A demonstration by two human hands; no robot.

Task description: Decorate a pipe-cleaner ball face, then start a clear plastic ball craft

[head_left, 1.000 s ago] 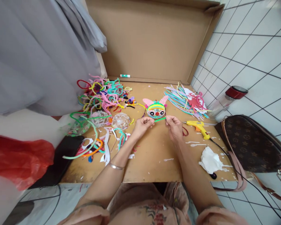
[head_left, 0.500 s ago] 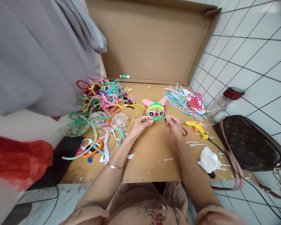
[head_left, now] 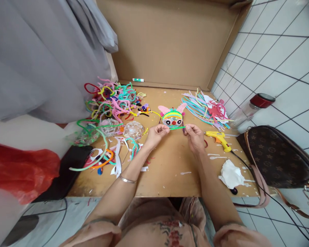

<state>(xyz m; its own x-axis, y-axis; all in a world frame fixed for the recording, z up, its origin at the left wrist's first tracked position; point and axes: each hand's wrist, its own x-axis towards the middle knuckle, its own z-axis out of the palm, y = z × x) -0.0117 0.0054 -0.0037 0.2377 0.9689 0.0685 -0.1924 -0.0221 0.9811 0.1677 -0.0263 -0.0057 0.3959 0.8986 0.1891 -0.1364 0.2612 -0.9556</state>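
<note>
A short green pipe cleaner [head_left: 177,128] is stretched level between my two hands. My left hand [head_left: 157,134] pinches one end between thumb and fingers, and my right hand [head_left: 195,136] pinches the other. Just beyond it on the table stands a small lantern-like animal head [head_left: 172,117] with pink ears, googly eyes, a red nose and green and yellow bands. The green strip overlaps its lower edge from my view; whether they touch I cannot tell. A yellow glue gun [head_left: 218,139] lies right of my right hand.
Tangled pipe cleaners [head_left: 113,99] and clear plastic domes [head_left: 133,130] lie at the left, with paper scraps. More pipe cleaners [head_left: 202,109] are at the back right. A crumpled tissue [head_left: 231,173], a bottle [head_left: 257,104] and a brown handbag [head_left: 278,157] line the right side. Cardboard [head_left: 167,44] stands behind.
The view has shifted slightly. Both hands still pinch the green pipe cleaner, and slightly more of it shows between them, pulled straight. The animal head stays in place on the table.
</note>
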